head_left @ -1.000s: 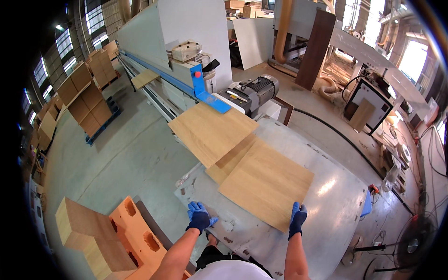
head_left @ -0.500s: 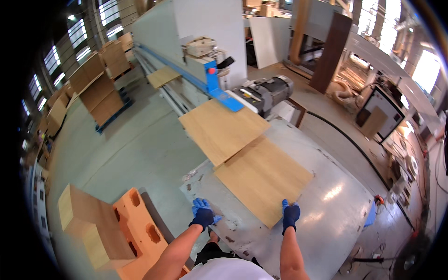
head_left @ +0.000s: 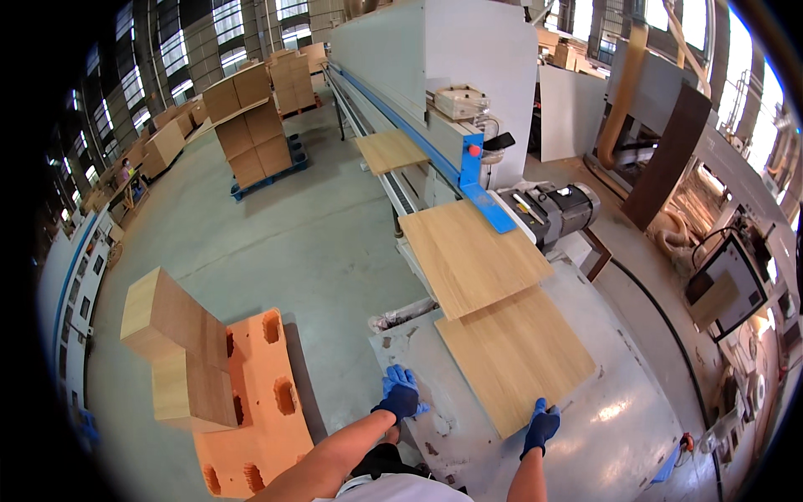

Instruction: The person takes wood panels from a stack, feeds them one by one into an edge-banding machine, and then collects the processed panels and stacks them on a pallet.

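Both bare forearms reach forward from below, the blue-gloved left grip (head_left: 400,395) lying palm down with fingers spread, the right grip (head_left: 541,425) likewise.

Two gloved hands, left (head_left: 400,400) and right (head_left: 541,425); three wooden panels (head_left: 514,356) (head_left: 473,255) (head_left: 391,151) along the line; one orange pallet (head_left: 255,402).

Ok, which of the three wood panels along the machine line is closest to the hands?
The nearest wood panel, lying flat on the grey table. The right hand is at its near corner. The middle panel overlaps its far edge; the third panel sits farther up the line.
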